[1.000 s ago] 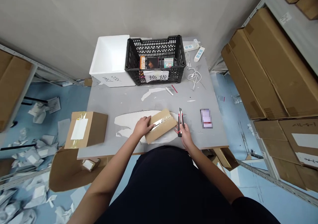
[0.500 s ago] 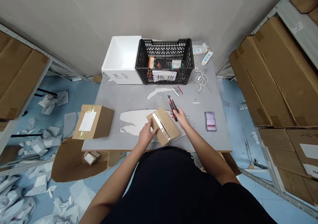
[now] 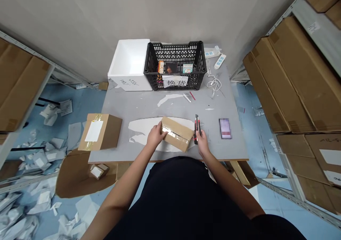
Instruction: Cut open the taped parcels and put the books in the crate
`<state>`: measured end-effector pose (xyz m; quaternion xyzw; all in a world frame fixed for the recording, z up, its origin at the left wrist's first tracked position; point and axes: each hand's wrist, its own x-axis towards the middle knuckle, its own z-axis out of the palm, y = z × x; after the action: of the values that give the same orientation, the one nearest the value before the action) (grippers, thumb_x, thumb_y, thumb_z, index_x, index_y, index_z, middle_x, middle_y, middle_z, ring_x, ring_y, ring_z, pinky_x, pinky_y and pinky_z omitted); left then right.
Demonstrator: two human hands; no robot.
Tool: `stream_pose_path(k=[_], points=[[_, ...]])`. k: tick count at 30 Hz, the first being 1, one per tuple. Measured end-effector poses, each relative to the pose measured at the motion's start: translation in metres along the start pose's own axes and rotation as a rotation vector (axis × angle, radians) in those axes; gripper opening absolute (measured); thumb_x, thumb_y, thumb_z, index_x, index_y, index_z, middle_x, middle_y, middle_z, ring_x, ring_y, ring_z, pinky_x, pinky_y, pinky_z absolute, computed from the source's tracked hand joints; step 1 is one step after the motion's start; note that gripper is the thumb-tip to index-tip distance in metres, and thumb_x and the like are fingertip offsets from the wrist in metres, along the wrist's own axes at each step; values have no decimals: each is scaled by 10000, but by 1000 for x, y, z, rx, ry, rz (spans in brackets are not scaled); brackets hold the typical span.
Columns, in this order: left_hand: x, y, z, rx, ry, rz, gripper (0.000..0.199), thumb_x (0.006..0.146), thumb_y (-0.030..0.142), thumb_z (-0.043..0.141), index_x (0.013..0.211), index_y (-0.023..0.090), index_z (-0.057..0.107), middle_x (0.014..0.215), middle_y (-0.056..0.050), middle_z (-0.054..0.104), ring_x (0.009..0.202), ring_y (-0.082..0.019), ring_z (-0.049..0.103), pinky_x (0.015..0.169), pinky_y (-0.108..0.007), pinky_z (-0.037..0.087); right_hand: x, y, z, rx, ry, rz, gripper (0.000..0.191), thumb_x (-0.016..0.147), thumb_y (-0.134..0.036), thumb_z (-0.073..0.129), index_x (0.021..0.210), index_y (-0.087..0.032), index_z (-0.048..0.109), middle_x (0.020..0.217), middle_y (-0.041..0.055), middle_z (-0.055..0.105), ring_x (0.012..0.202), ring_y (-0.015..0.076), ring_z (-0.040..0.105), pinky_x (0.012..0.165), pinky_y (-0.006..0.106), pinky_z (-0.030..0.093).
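Left hand: our left hand lies on the box, its fingers curled over the left end; we cannot tell whether they grip or only press.

Right hand: our right hand is just beside the box's right end, its fingers closed around the red-and-black handle of a utility knife.

Box: the box sits between our hands on a worn white patch near the front of the counter, with clear tape along its top.

Change: compared with the earlier frame, the box has swung from a slant to nearly crosswise, and the knife has moved from above the box to its right end, standing almost upright, blade up.

Nearby: a second taped box with a white label sits left of our hands; a blurred, pixelated object lies to the right.

Back of counter: a black crate holds two books, and a foam box stands beside it.

Writing: the crate's white sign reads 换货. We see handwritten characters on the foam box, but cannot read them. The book titles are too small to read.
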<state>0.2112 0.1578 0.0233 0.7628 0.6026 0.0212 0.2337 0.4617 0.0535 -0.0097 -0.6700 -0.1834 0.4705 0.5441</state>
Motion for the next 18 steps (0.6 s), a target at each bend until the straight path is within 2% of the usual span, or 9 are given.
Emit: stream_pose_path(k=[4,7,10,14,18], points=[[-41,0,11,39,-67,-93,849,841,630,506,1511,220,184,1239,-164,549,991,-292,624,719,-345,492,45,-27,11,-54,-106,-85,414,772,-562,602,1005,-221,563,896,27,646,756,160,600,631,264,502],[-52,0,14,144,30,-15,868,811,657,535,1487,187,263,1408,-229,418,1230,-369,496,890,-433,467,62,-40,9,37,-233,-37,391,751,-539,638,979,-233,558,921,32,663,786,171,631,652,289,528],[-42,3,12,245,105,198,855,804,649,557,1467,163,322,1525,-230,275,1406,-396,266,1081,-525,303,62,-41,-6,53,-250,4,400,739,-518,667,993,-228,563,909,28,666,709,157,642,594,282,535],[-16,15,12,276,-16,490,867,826,652,526,1507,191,254,1549,-167,292,1444,-338,218,1151,-525,192,46,-28,-39,-29,-204,51,450,768,-514,640,1094,-211,567,794,-2,643,494,96,551,400,204,426],[-2,24,19,303,-54,595,891,819,670,518,1517,191,242,1562,-154,272,1462,-334,166,1167,-545,129,28,-14,-59,-92,-238,132,606,786,-477,630,1318,-218,497,740,-18,634,430,80,504,342,184,370]])
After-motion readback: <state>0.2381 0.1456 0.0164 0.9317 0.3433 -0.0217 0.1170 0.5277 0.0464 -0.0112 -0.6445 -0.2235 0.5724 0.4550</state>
